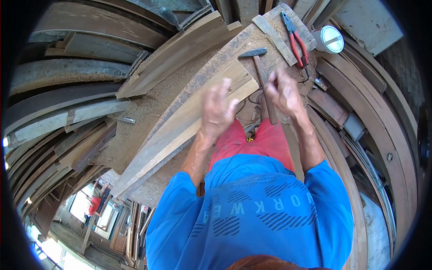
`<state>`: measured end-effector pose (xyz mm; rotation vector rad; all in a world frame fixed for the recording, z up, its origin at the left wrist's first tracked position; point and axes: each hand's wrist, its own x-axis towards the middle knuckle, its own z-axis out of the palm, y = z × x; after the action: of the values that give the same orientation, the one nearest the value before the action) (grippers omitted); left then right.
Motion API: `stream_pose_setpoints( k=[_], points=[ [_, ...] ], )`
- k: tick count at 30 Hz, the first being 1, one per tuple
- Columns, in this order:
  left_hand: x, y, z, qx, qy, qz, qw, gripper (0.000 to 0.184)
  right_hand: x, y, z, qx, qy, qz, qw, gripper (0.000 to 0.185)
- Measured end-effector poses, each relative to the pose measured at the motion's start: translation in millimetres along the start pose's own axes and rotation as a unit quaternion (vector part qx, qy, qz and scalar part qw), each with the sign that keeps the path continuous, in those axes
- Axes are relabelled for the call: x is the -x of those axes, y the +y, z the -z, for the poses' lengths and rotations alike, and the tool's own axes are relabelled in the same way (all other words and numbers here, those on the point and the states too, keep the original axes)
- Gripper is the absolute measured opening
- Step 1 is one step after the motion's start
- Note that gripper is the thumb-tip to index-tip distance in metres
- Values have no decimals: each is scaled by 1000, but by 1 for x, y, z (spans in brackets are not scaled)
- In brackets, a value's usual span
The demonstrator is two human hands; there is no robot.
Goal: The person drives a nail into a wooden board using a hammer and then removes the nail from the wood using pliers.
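My left hand is above a long wooden plank, smeared by motion, its thumb and fingers apart with nothing visible in them. Past the plank's near end is my right hand, fingers curled together. Whatever it may hold is hidden. Beside its fingertips runs the wooden handle of a hammer, whose metal head lies on the bench; whether the fingers touch the handle I cannot tell. Red-handled pliers lie farther out, next to a short strip of wood.
A white-lidded can stands beyond the bench. Thick boards rest at the left, stacked timber at the right. Sawdust covers the bench. A person in a red top is far off at lower left.
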<state>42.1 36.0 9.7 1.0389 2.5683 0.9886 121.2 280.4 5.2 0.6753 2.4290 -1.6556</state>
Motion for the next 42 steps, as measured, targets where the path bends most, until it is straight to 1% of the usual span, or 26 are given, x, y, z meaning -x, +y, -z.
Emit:
stream_pose_setpoints(
  k=[1, 2, 3, 5, 8, 9, 10, 12, 13, 15, 17, 19, 20, 23, 24, 27, 28, 31, 32, 33, 35, 36, 38, 39, 41, 42],
  points=[
    [4, 8, -10, 38, -23, -30, 999, 75, 12, -3, -9, -29, -30, 23, 999, 12],
    [9, 12, -23, 74, -44, -62, 994, 74, 25, -2, -17, -101, -95, -46, 989, 15],
    [11, 12, -30, 109, -63, -98, 987, 73, 33, -4, -21, -139, -137, -8, 981, 13],
    [18, 20, -27, 125, -84, -58, 987, 71, 46, -1, -34, -302, -190, -151, 922, 17],
    [27, 22, -26, 118, -132, -14, 984, 69, 55, -3, -47, -233, -197, -141, 942, 18],
    [30, 20, -25, 109, -152, -1, 982, 68, 55, -7, -48, -257, -187, -154, 936, 17],
    [29, 15, -21, 91, -195, 22, 976, 47, 54, -13, -49, -279, -177, -166, 929, 15],
    [29, 7, -20, 127, -144, 43, 980, 34, 48, -17, -41, -301, -127, -174, 929, 13],
    [28, 3, -17, 144, -120, 56, 981, 28, 44, -13, -38, -225, -53, -123, 965, 15],
    [22, -9, -4, 145, -140, 117, 972, 25, 30, -15, -28, -58, 96, -127, 985, 20],
    [19, -16, 6, 180, -165, 216, 945, 29, 28, 16, -28, 106, 90, -72, 988, 34],
    [13, -22, 11, 230, -150, 247, 929, 31, 29, 51, -44, 243, 75, 9, 967, 44],
    [12, -25, 10, 257, -140, 264, 919, 32, 33, 64, -57, 171, 47, -50, 983, 54],
    [11, -32, 6, 299, -121, 300, 898, 32, 37, 61, -66, 23, 55, -162, 985, 55],
    [13, -32, 5, 307, -120, 311, 891, 32, 37, 59, -67, 36, 83, -139, 986, 49],
    [18, -35, 2, 309, -89, 261, 910, 32, 37, 43, -59, 46, 88, -152, 983, 43],
    [16, -35, 3, 302, -97, 263, 911, 32, 37, 35, -55, 67, 108, -114, 985, 35],
    [10, -41, 5, 324, -152, 329, 874, 31, 33, 14, -30, -35, 22, -193, 980, 33],
    [9, -44, 5, 266, -143, 303, 904, 30, 34, 19, -28, -36, 42, -167, 984, 32],
    [10, -47, 4, 205, -133, 276, 930, 29, 33, 17, -22, 39, 74, -92, 992, 32],
    [10, -51, -6, 81, -103, 221, 966, 29, 29, 4, -7, 75, 97, -44, 991, 30],
    [16, -60, -22, 126, -32, 216, 968, 28, 24, -5, 2, 91, 103, -18, 990, 29],
    [-2, -43, -11, 131, -13, 258, 957, 24, 21, -26, 18, 119, 116, 27, 986, 28],
    [-10, -36, -9, 134, -4, 276, 952, 22, 21, -39, 25, 90, 129, 43, 987, 26],
    [-16, -25, -23, 177, 76, 297, 935, 17, 26, -49, 37, 22, 135, 45, 990, 24],
    [-19, -19, -31, 198, 116, 307, 924, 15, 28, -55, 47, 14, 99, 58, 993, 25]
  ],
)
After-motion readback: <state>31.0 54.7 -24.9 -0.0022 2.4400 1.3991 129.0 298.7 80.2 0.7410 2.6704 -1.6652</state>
